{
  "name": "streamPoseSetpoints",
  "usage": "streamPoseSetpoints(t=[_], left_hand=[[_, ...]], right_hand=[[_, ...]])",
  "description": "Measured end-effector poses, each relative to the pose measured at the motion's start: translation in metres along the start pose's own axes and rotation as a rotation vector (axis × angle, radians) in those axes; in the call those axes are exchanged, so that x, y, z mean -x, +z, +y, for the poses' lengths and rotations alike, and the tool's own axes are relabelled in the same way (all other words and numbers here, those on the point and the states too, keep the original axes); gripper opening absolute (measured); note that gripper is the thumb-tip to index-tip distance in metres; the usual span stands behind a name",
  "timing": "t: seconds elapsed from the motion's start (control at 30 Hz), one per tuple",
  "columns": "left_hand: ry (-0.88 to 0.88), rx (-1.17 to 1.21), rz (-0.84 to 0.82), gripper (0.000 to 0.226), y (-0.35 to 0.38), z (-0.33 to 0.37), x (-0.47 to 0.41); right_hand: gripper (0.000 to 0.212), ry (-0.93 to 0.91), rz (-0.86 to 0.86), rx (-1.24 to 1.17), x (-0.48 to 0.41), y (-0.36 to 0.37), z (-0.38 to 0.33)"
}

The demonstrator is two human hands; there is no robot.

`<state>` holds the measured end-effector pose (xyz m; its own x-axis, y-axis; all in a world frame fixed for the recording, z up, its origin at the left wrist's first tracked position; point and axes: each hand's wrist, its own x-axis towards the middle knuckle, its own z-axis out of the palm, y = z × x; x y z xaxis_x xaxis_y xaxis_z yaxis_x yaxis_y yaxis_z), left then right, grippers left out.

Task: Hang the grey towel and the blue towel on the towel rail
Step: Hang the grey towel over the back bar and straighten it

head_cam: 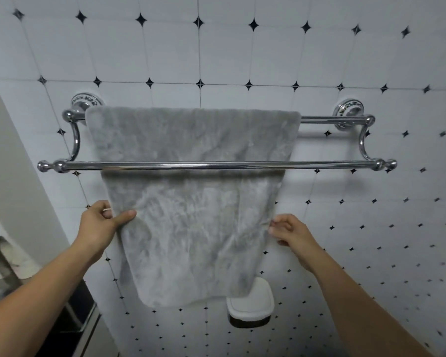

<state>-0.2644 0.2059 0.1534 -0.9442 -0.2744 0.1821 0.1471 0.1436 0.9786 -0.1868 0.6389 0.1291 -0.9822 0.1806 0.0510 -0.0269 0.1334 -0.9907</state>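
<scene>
Hanging over the back bar of the chrome towel rail on a tiled wall, grey towel dropping behind the front bar, left hand pinching its left edge, right hand pinching its right edge, white holder below.

The grey plush cloth towel looks soft and matt, its nap brushed unevenly. The double chrome metal towel rail is polished — mirror-glossy (patterned ceramic-looking mounts) — against smooth white wall tiles.
</scene>
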Motion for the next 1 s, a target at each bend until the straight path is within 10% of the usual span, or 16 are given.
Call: streamPoseSetpoints(t=[0.33,0.57,1.0], left_hand=[[0.036,0.009,0.147,0.034,-0.009,0.001,0.003],[-0.109,0.005,-0.020,0.030,0.007,-0.038,0.051],[-0.292,-0.145,-0.135,0.012,0.004,-0.081,0.053]], right_hand=[[0.025,-0.083,0.128,-0.009,-0.010,0.022,-0.004],[0.036,0.164,-0.190,-0.015,0.013,0.053,0.050],[0.033,0.140,0.039,0.186,-0.002,0.039,0.081]])
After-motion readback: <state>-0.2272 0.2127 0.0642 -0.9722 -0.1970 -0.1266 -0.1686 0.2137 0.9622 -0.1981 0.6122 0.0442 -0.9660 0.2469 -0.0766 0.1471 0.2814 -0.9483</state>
